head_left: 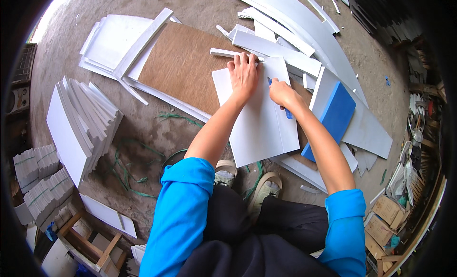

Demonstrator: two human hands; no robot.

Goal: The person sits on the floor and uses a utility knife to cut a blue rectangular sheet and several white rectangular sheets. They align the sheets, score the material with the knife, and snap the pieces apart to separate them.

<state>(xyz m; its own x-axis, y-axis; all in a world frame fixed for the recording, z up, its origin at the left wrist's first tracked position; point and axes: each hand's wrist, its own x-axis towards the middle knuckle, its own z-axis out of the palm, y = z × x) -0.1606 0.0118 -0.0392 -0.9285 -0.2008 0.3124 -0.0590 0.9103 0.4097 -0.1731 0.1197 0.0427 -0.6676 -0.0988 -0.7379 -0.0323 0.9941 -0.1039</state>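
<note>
A white foam-like sheet [257,134] lies in front of me on top of a brown board [185,62]. My left hand [244,76] presses down near the sheet's far edge, its fingers stretched forward and apart. A thin white strip [223,53] lies just beyond those fingertips. In my closed right hand [284,94] is a blue utility knife [289,114], its tip pointing away from me over the sheet's right part. A straight line runs lengthwise down the sheet beside the knife. Part of the knife's handle is hidden by my fingers.
White offcuts [281,53] are heaped at the far right, and a blue slab [335,115] leans beside my right forearm. To the left stands a stack of white sheets [71,129]. Green twine [126,174] is tangled on the floor near my shoes [264,189]. Cardboard boxes [381,224] sit lower right.
</note>
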